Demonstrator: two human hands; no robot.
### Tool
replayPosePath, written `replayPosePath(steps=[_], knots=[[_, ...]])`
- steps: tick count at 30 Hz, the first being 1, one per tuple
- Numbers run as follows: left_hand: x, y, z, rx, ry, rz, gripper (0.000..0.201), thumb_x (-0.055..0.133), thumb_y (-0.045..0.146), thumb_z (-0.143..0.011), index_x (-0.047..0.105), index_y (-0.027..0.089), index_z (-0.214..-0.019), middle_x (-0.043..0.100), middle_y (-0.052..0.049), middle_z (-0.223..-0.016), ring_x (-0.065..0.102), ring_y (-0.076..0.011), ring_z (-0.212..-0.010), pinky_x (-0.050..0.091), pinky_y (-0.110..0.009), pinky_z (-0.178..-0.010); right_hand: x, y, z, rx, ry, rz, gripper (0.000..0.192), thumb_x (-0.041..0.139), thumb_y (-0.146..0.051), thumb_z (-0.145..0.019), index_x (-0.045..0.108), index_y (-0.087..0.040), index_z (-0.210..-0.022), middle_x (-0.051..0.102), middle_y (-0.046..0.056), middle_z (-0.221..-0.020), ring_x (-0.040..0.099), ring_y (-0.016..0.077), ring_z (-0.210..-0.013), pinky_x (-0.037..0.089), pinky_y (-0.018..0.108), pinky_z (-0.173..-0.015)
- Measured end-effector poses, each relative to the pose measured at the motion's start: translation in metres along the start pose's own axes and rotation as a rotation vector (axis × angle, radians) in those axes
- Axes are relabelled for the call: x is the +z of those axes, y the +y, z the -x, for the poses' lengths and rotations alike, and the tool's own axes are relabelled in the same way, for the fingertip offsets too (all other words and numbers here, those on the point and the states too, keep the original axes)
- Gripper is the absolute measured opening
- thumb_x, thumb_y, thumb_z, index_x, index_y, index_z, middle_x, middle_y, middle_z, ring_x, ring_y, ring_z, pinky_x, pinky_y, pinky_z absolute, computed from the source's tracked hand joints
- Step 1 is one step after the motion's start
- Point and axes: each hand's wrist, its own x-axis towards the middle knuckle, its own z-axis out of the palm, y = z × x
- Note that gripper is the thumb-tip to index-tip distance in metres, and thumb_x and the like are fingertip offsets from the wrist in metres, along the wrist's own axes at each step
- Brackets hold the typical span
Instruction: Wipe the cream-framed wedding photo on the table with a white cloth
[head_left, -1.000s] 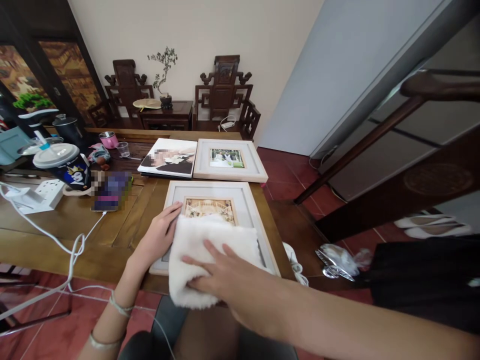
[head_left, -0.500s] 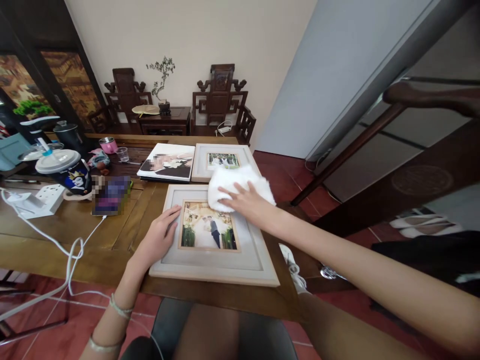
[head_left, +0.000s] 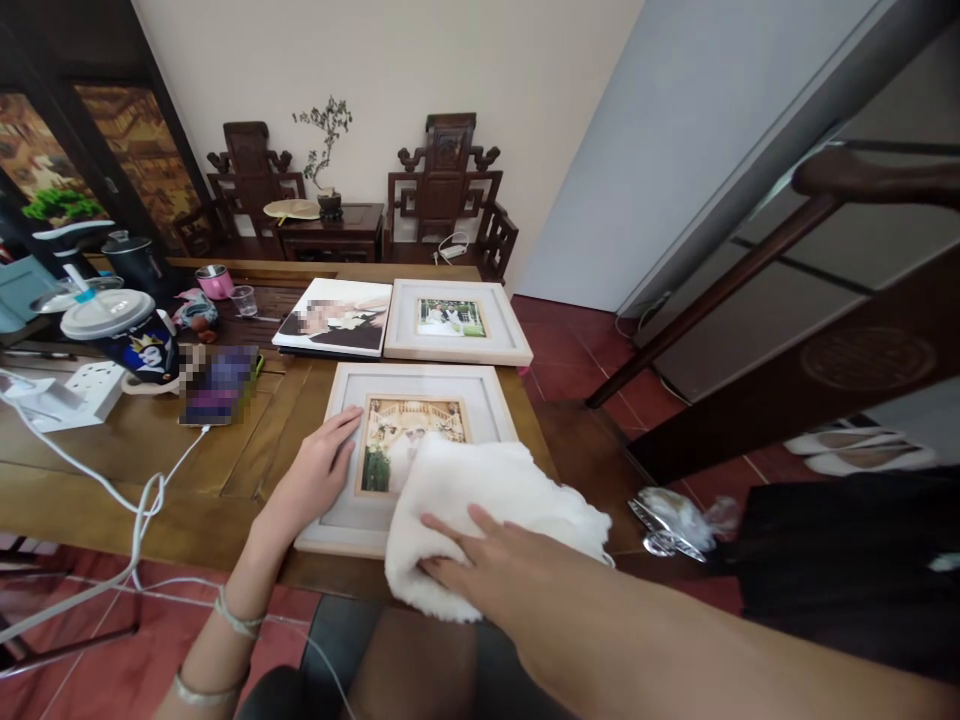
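Observation:
A light wooden picture frame [head_left: 480,390] with a wedding photo lies flat at the near end of the table. My left hand [head_left: 319,475] rests on its left side, fingers stretched out. Under my right hand [head_left: 495,565] is a fluffy white cloth [head_left: 495,475], bunched and pressed on the frame's lower right part, hiding that corner and part of the photo. Some of the cloth hangs past the frame's near and right edges. Behind it lies a second framed photo [head_left: 517,335], beside a white-edged photo panel [head_left: 337,320] on a dark stack.
On the wooden table [head_left: 247,520], to the left, are a lidded cup with straw [head_left: 142,345], a phone [head_left: 221,385] on a white cable, a power strip [head_left: 82,395], a pink mug [head_left: 215,282] and a small clear cup [head_left: 244,300]. A dark wooden chair [head_left: 705,440] stands at right.
My right hand has brought the white cloth from the frame's upper right down toward its lower right corner, and the cloth has spread wider. My left hand stays on the frame's left side.

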Motion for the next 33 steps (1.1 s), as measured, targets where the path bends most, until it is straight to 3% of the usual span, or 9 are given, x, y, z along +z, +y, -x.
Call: replayPosePath(steps=[3,5,9,13,19,22,26,29,33], knots=[[0.000,0.000,-0.001,0.019,-0.007,0.003,0.041,0.039,0.023,-0.096,0.057,0.015,-0.132,0.056,-0.013,-0.139,0.050,-0.0252,-0.132,0.038,-0.048,-0.113,-0.006,0.013,-0.017,0.038,-0.066,0.020,0.094,0.065,0.006,-0.056,0.046,-0.021,-0.143,0.036,0.013,-0.154,0.042,0.0447,-0.132,0.051,0.049,-0.094],[-0.001,0.000,-0.001,0.027,-0.014,0.005,0.041,0.039,0.023,-0.096,0.057,0.016,-0.132,0.056,-0.013,-0.140,0.050,-0.0250,-0.133,0.038,-0.048,-0.113,-0.004,0.034,-0.035,0.070,0.034,0.077,0.096,0.061,0.008,-0.060,0.039,-0.020,-0.148,0.028,0.014,-0.157,0.031,0.0464,-0.137,0.045,0.053,-0.100],[-0.002,-0.001,-0.001,0.028,-0.027,0.012,0.041,0.039,0.024,-0.096,0.058,0.013,-0.131,0.055,-0.015,-0.140,0.049,-0.0253,-0.133,0.038,-0.048,-0.114,0.000,0.085,-0.068,0.177,0.252,0.315,0.086,0.049,0.013,-0.068,0.043,-0.021,-0.146,0.025,0.011,-0.159,0.019,0.0445,-0.142,0.029,0.062,-0.109],[-0.002,-0.002,0.000,0.024,-0.021,0.020,0.041,0.039,0.024,-0.097,0.058,0.014,-0.132,0.056,-0.014,-0.139,0.050,-0.0250,-0.133,0.038,-0.048,-0.113,-0.003,0.108,-0.079,0.187,0.319,0.404,0.076,0.049,0.011,-0.071,0.051,-0.021,-0.141,0.030,0.013,-0.157,0.024,0.0456,-0.140,0.030,0.065,-0.107],[0.000,-0.002,0.000,0.015,-0.020,0.008,0.042,0.038,0.023,-0.097,0.055,0.015,-0.134,0.055,-0.013,-0.141,0.049,-0.0247,-0.133,0.037,-0.049,-0.114,-0.007,0.059,-0.049,0.158,0.095,0.314,0.080,0.061,0.005,-0.064,0.053,-0.023,-0.139,0.035,0.013,-0.154,0.036,0.0470,-0.135,0.038,0.064,-0.102],[0.001,-0.002,0.000,0.012,-0.016,0.001,0.042,0.038,0.023,-0.097,0.055,0.014,-0.134,0.055,-0.014,-0.140,0.049,-0.0244,-0.133,0.038,-0.047,-0.114,-0.002,0.021,-0.027,0.024,-0.071,0.149,0.088,0.070,0.002,-0.056,0.055,-0.028,-0.137,0.037,0.011,-0.154,0.039,0.0466,-0.133,0.043,0.060,-0.101],[0.000,-0.001,0.000,0.013,-0.017,0.001,0.042,0.037,0.022,-0.097,0.056,0.013,-0.133,0.055,-0.014,-0.140,0.049,-0.0242,-0.133,0.038,-0.046,-0.114,0.010,-0.010,-0.013,-0.169,-0.096,-0.037,0.081,0.072,-0.007,-0.062,0.055,-0.031,-0.137,0.036,0.007,-0.155,0.031,0.0455,-0.138,0.037,0.064,-0.104],[-0.001,0.000,0.000,0.007,-0.022,0.001,0.041,0.037,0.022,-0.097,0.057,0.014,-0.132,0.056,-0.013,-0.140,0.049,-0.0241,-0.133,0.037,-0.045,-0.114,0.015,-0.011,-0.022,-0.194,-0.086,-0.043,0.083,0.071,-0.007,-0.062,0.051,-0.028,-0.140,0.030,0.008,-0.157,0.019,0.0457,-0.142,0.031,0.067,-0.108],[-0.003,0.000,0.001,0.005,-0.046,-0.003,0.042,0.037,0.023,-0.097,0.056,0.015,-0.133,0.054,-0.013,-0.142,0.048,-0.0248,-0.134,0.036,-0.046,-0.114,0.011,0.018,-0.046,-0.070,0.017,0.110,0.083,0.061,0.005,-0.065,0.050,-0.028,-0.141,0.024,0.005,-0.159,0.015,0.0413,-0.144,0.027,0.061,-0.112]])
